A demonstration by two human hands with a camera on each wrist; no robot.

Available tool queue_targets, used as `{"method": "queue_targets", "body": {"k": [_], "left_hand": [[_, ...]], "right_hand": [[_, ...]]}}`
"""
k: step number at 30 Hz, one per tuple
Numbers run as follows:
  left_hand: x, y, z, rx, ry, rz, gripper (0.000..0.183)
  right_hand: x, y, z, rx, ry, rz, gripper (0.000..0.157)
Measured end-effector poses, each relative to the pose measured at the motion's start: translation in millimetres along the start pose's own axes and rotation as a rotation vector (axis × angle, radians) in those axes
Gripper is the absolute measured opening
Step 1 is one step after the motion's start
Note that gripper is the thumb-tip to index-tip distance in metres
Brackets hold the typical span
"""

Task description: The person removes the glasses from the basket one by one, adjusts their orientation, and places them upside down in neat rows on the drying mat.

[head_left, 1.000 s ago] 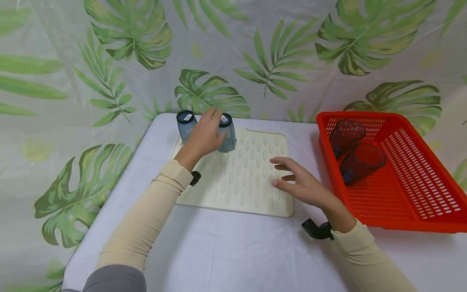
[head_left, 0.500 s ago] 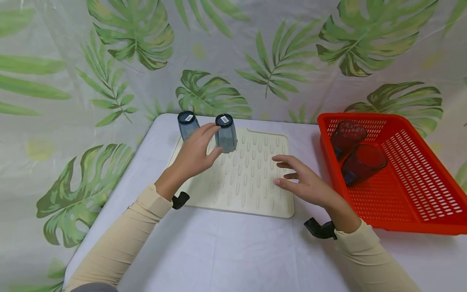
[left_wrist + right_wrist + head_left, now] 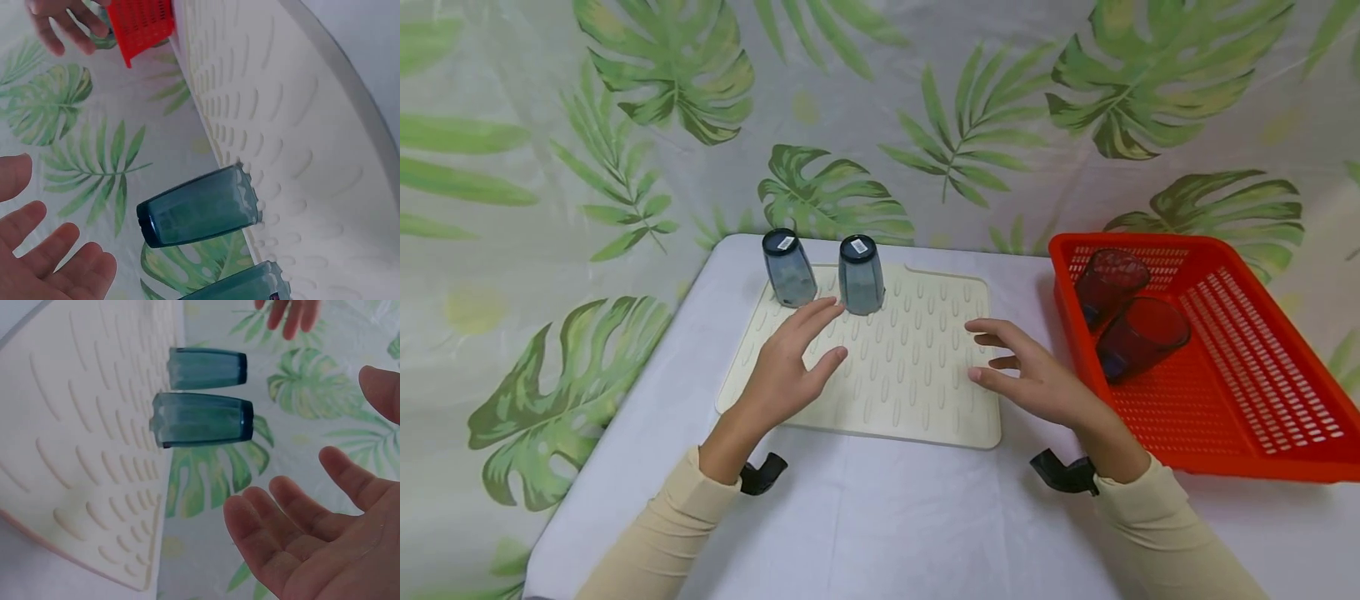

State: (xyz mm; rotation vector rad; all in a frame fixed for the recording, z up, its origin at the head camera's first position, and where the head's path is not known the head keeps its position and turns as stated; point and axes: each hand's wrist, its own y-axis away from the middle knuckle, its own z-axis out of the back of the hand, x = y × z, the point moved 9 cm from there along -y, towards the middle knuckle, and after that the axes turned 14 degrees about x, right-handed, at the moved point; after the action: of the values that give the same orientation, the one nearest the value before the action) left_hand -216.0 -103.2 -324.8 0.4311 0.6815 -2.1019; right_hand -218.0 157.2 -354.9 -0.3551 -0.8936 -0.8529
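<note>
Two bluish glasses stand upside down at the back left of a cream ridged drying mat (image 3: 917, 375): a left glass (image 3: 790, 271) and a right glass (image 3: 861, 279), each with a small label on its dark base. My left hand (image 3: 786, 367) hovers over the mat in front of them, fingers relaxed and holding nothing. Over the mat's right edge my right hand (image 3: 1030, 375) is held with loosely bent fingers and an empty palm. In the left wrist view a glass (image 3: 200, 206) stands beyond my fingertips; the right wrist view shows both glasses apart from my right hand (image 3: 325, 544).
A red plastic basket (image 3: 1225, 442) stands to the right, with two dark-looking glasses (image 3: 1142, 333) lying in its left part. White cloth (image 3: 910, 517) covers the table. Behind it hangs a leaf-printed sheet (image 3: 850, 108).
My left hand has moved away from the two glasses, back toward the front, and both now show fully. My right hand has stayed nearly still.
</note>
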Motion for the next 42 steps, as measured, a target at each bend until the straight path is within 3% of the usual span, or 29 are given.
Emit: {"method": "queue_targets", "body": {"k": [7, 12, 17, 27, 35, 42], "left_hand": [[-10.8, 19.4, -6.4, -0.068, 0.077, -0.014, 0.052], [-12.6, 27.7, -19.8, -0.057, 0.126, -0.012, 0.054], [-12.6, 31.3, -27.2, -0.049, 0.136, -0.010, 0.056], [-11.8, 33.0, -23.2, -0.072, 0.133, -0.007, 0.055], [-9.7, 32.2, -27.2, -0.059, 0.140, 0.001, 0.056], [-8.4, 33.4, -26.7, -0.067, 0.135, 0.006, 0.056]], "right_hand": [[0.9, 4.0, -0.3, -0.002, 0.012, -0.006, 0.056], [-0.3, 4.7, -0.2, -0.006, 0.014, -0.016, 0.056], [-0.8, 5.4, 1.3, -0.009, 0.024, -0.019, 0.057], [-1.9, 9.2, 9.2, -0.027, 0.035, -0.021, 0.056], [-1.5, 19.8, 28.0, -0.042, 0.086, -0.072, 0.059], [9.9, 35.4, 56.3, -0.011, 0.224, -0.112, 0.058]]}}
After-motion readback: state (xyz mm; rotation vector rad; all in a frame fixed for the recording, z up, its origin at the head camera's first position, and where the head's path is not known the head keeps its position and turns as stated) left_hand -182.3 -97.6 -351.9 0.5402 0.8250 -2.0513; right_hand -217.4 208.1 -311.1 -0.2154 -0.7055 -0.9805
